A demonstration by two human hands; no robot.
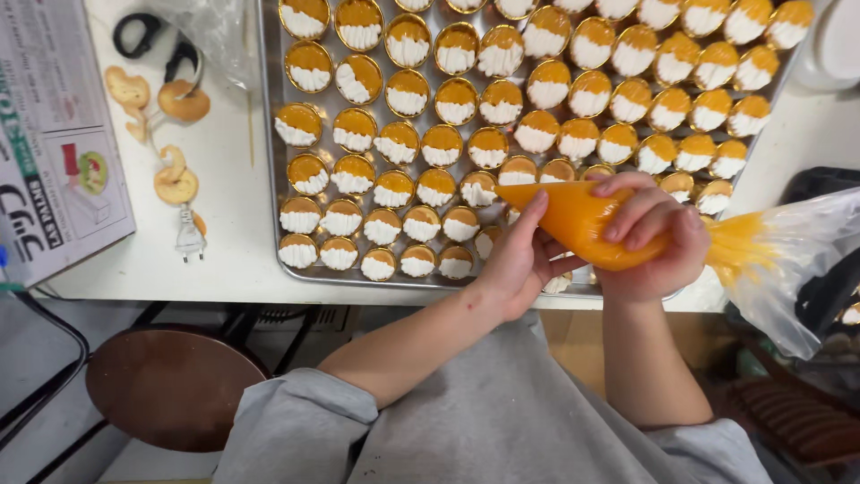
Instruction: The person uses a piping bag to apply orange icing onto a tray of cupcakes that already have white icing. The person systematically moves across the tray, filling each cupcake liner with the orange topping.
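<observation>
A clear piping bag (pixel 582 220) filled with orange cream lies across both hands above a metal baking tray (pixel 269 161). My right hand (pixel 649 237) is wrapped around the bag's thick middle. My left hand (pixel 515 260) pinches the bag near its pointed tip, which sits over the small tarts at the tray's near edge. The tray holds several rows of small round tarts (pixel 399 139) in gold foil cups, each topped half with orange cream and half with white cream. The bag's empty twisted end (pixel 788 260) trails off to the right.
Blobs of orange and white cream (pixel 175 184) lie on the white table left of the tray, near a small white plug (pixel 189 237) and black scissors (pixel 143 36). A printed cardboard box (pixel 54 152) sits far left. A round brown stool (pixel 170 385) stands below the table edge.
</observation>
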